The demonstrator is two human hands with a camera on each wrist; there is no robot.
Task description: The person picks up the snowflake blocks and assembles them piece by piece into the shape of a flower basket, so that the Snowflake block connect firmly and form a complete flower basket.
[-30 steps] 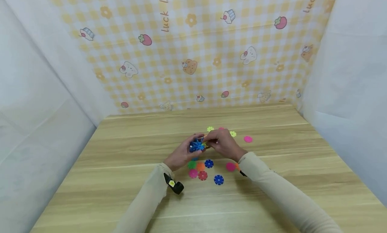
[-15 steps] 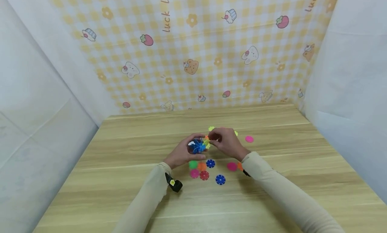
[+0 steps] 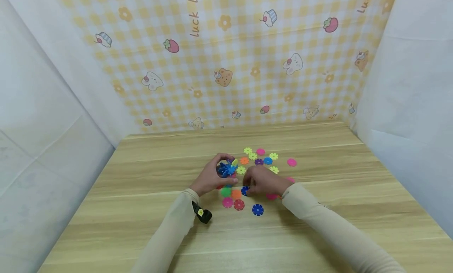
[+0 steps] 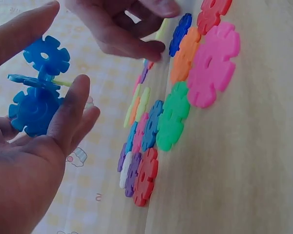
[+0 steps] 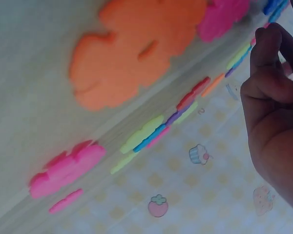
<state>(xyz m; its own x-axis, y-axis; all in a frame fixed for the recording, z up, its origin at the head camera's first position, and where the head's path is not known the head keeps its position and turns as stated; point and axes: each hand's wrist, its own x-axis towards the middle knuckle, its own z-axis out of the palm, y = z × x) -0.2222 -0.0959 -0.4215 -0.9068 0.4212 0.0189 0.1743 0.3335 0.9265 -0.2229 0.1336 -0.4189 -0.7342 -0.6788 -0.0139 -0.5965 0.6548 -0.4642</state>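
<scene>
Several blue snowflake discs, joined into a cluster (image 3: 226,169), are held by my left hand (image 3: 208,179), with the thumb and fingers curved round them. A yellow piece sticks out of the cluster's side; in the left wrist view its edge shows behind my fingertip. My right hand (image 3: 264,180) is low over the table, fingers bent and fingertips beside a dark blue snowflake disc (image 4: 180,34). In the left wrist view that disc lies on the table and the nearest fingertips appear apart from it. The right wrist view shows this hand only partly.
Loose snowflake discs lie around both hands: green (image 3: 226,192), orange (image 3: 236,194), pink (image 3: 228,202), red (image 3: 239,205) and another dark blue disc (image 3: 258,210) in front. Several more, including a yellow disc (image 3: 274,156), lie behind. A checked cloth (image 3: 226,48) hangs beyond the wooden table (image 3: 159,233).
My right hand has left the cluster and the yellow piece on it, coming down and nearer to the dark blue disc. My left hand still holds the cluster, shifted slightly left.
</scene>
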